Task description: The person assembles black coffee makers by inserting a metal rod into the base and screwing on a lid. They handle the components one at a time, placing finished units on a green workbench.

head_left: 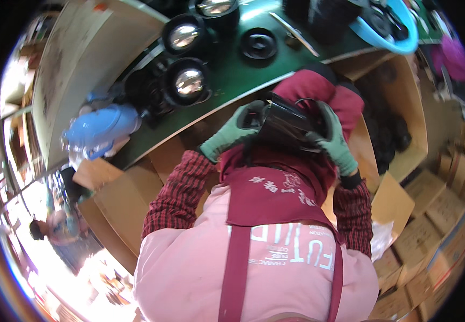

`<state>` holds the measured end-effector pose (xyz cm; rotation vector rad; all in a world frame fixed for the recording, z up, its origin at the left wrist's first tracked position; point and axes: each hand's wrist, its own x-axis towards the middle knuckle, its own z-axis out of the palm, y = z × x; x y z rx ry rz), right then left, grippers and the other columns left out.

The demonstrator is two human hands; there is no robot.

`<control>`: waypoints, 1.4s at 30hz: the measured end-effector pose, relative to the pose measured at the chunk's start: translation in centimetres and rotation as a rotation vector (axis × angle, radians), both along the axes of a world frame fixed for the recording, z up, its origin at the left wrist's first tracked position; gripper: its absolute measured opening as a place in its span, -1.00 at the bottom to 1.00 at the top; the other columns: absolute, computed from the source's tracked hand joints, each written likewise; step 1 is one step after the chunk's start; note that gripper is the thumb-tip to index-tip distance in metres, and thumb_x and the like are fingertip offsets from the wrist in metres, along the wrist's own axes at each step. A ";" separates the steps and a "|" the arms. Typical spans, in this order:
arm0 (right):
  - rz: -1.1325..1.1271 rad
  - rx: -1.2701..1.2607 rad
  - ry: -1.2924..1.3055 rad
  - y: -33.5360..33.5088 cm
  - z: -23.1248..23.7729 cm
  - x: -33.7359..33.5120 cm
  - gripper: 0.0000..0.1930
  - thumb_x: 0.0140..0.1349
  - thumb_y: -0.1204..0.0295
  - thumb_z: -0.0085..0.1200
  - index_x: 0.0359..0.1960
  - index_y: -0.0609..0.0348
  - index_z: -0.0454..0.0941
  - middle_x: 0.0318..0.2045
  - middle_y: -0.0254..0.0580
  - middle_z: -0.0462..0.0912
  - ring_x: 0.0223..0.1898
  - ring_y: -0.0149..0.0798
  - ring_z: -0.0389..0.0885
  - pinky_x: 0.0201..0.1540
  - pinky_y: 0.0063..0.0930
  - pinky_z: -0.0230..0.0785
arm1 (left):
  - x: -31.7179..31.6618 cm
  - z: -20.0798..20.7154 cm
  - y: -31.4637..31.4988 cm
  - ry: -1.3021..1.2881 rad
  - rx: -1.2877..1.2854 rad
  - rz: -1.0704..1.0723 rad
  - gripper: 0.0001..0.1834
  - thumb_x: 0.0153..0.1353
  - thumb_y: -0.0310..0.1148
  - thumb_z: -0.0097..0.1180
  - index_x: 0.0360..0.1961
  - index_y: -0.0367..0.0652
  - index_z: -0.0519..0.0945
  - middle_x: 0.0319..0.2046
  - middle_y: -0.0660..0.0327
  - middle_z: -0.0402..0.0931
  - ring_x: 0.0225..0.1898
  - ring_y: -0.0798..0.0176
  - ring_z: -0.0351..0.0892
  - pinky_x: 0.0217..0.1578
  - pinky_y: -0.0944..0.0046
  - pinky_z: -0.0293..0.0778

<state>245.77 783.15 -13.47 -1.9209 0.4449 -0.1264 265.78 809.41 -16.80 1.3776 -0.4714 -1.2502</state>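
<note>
A glossy black vessel-like housing [287,124] is held between my two hands, tilted over my lap in front of the dark red apron. My left hand [233,131], in a green glove with dark fingertips, grips its left end, fingers curled on a dark part there. My right hand [336,140], in a matching glove, is wrapped round its right side, the thumb across the front. The housing's inside is hidden from view. Beyond my hands, on the green table [227,80], stand several black vessels [189,83] with shiny metal inside, and a round black disc [258,44] lies flat.
A light blue basin [410,40] of black parts stands at the table's far right, near a thin pale strip [294,33]. At left lies a blue plastic jug [103,127]. Open cartons [125,206] flank my knees; stacked boxes [423,241] fill the right. Another person [63,228] appears far left.
</note>
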 end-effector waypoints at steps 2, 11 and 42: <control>-0.151 0.362 0.011 -0.2 -1.4 -0.2 -0.23 0.29 0.21 0.31 0.47 0.18 0.25 0.39 -0.10 0.36 0.39 -0.25 0.31 0.40 -0.37 0.15 | -0.2 -0.7 0.2 0.027 -0.036 0.059 -0.27 0.34 -0.27 0.26 0.46 -0.19 0.26 0.31 0.15 0.38 0.33 0.28 0.36 0.34 0.22 0.30; -0.217 0.488 -0.059 -0.6 10.6 7.2 -0.52 0.28 0.51 0.17 0.25 0.26 0.49 0.09 -0.28 0.59 0.05 -0.44 0.53 0.19 -0.54 0.33 | -0.2 0.9 2.1 0.386 -0.400 0.185 -0.16 0.34 0.06 0.25 0.46 -0.20 0.24 0.34 0.08 0.38 0.31 0.21 0.41 0.33 0.17 0.38; 0.280 -0.634 -0.631 -6.7 4.1 11.8 -0.68 0.31 0.44 0.17 0.04 0.21 0.40 0.24 0.17 0.52 0.25 0.15 0.54 0.25 -0.10 0.46 | -14.9 17.7 61.6 -0.429 -0.108 2.251 -0.24 0.34 0.30 0.01 0.32 -0.04 0.40 0.20 0.14 0.49 0.18 0.08 0.49 0.13 -0.05 0.49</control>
